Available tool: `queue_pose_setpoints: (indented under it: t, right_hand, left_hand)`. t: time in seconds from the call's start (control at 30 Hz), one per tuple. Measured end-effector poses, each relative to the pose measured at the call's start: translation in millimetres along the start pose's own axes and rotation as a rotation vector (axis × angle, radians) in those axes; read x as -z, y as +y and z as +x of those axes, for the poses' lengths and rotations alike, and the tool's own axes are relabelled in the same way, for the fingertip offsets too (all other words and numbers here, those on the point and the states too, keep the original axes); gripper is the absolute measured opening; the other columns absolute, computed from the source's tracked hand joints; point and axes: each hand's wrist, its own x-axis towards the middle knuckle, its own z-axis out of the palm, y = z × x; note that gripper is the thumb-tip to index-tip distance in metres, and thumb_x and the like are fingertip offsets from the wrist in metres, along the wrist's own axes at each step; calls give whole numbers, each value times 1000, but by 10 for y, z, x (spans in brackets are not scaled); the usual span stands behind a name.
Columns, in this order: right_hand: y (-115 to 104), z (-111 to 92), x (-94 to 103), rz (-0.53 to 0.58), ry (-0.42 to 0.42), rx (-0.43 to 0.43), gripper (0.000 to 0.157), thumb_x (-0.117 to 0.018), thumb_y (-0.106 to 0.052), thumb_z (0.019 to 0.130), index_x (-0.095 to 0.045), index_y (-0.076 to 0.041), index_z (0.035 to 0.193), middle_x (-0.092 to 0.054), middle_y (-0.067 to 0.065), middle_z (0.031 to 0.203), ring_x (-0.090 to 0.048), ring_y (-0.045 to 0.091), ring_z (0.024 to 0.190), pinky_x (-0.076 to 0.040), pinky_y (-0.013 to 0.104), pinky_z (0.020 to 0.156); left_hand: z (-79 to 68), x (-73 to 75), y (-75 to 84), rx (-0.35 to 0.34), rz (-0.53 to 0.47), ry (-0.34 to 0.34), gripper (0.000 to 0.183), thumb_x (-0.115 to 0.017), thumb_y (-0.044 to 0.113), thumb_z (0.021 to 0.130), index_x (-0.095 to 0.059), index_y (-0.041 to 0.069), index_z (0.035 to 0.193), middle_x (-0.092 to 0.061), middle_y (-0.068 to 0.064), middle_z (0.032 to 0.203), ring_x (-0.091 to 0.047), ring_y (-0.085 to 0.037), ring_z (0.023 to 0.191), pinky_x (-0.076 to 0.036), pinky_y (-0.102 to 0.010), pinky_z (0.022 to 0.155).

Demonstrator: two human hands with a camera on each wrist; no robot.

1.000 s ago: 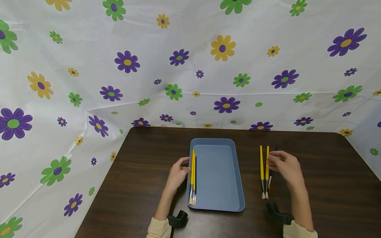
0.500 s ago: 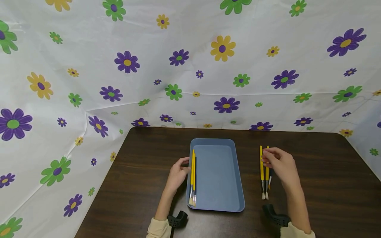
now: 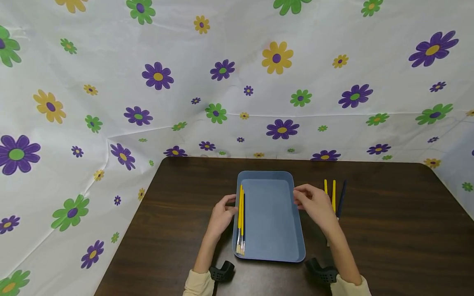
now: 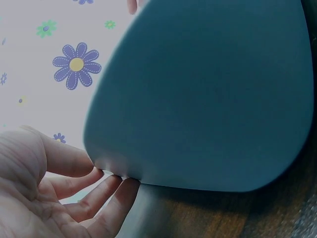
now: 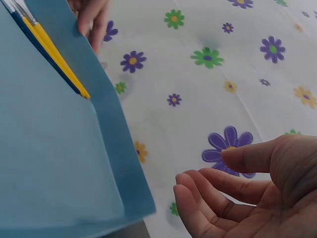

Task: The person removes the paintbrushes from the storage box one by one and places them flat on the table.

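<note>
A blue-grey tray (image 3: 272, 218) lies on the dark table. Along its left side rest yellow paintbrushes (image 3: 240, 209) and a dark blue paintbrush (image 3: 244, 218). My left hand (image 3: 221, 218) touches the outside of the tray's left rim, fingertips along the wall in the left wrist view. My right hand (image 3: 316, 205) is at the tray's right rim, fingers loosely bent, with nothing between thumb and fingers in the right wrist view. Just right of it lie two yellow paintbrushes (image 3: 334, 193) and a dark blue one (image 3: 342, 197), their lower parts mostly hidden by the hand and forearm.
The brown wooden table (image 3: 400, 230) ends at a white cloth (image 3: 237, 82) printed with flowers, hanging behind and to the sides. Black wrist mounts (image 3: 222, 271) sit on both forearms.
My right hand has moved left from above the loose paintbrushes to the tray's right rim, uncovering the dark blue brush's handle. My left hand stays at the left rim.
</note>
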Motion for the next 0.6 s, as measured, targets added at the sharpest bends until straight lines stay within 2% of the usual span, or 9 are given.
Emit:
queue_pose_setpoints:
  t: [0.1, 0.3, 0.43, 0.6]
  right_hand:
    - [2, 10, -63, -16, -6, 0, 27, -61, -11, 105, -67, 11, 118, -71, 14, 89, -70, 27, 80, -59, 27, 71]
    - [-1, 22, -175, -38, -18, -1, 26, -61, -11, 104, -68, 10, 117, -71, 19, 90, -71, 29, 81, -60, 31, 72]
    - [-13, 18, -272, -43, -37, 12, 25, -61, -11, 104, -69, 9, 117, -71, 18, 90, -71, 31, 81, -59, 29, 71]
    - [-26, -3, -457, -4, -43, 7, 24, -62, -8, 102, -69, 10, 115, -72, 17, 89, -71, 34, 80, -60, 35, 72]
  left_hand:
    - [2, -4, 1, 9, -11, 0, 44, -60, 5, 95, -61, -1, 139, -63, -22, 132, -67, -29, 102, -51, -34, 77]
    - [13, -5, 3, 2, -3, 5, 44, -61, 5, 95, -61, -1, 139, -64, -21, 131, -68, -29, 102, -51, -35, 77]
    - [16, -3, 15, 10, -4, 7, 45, -62, 5, 94, -61, -2, 139, -64, -22, 132, -68, -31, 103, -51, -37, 79]
    - [13, -3, 11, 15, -9, 5, 46, -62, 4, 93, -60, -3, 139, -63, -23, 132, -68, -31, 103, -51, -37, 79]
